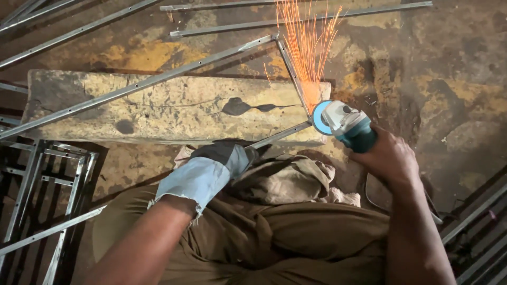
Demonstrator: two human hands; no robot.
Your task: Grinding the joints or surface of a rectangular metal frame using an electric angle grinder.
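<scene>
My right hand (390,157), bare, grips a teal and grey angle grinder (347,125). Its blue disc (320,117) touches a thin metal bar of an angle-iron frame (291,69), and orange sparks (307,47) fly up and away from the contact. My left hand (217,163), in a grey and dark work glove, presses on the frame's near bar (279,135) at the front edge of a worn wooden block (169,108). The frame lies across that block. My brown trousers fill the lower part of the view.
More metal strips (296,21) lie on the stained concrete floor beyond the block. A welded metal rack (47,179) sits at the left. Further bars (475,232) lie at the lower right. A crumpled brown cloth (288,177) rests by my knee.
</scene>
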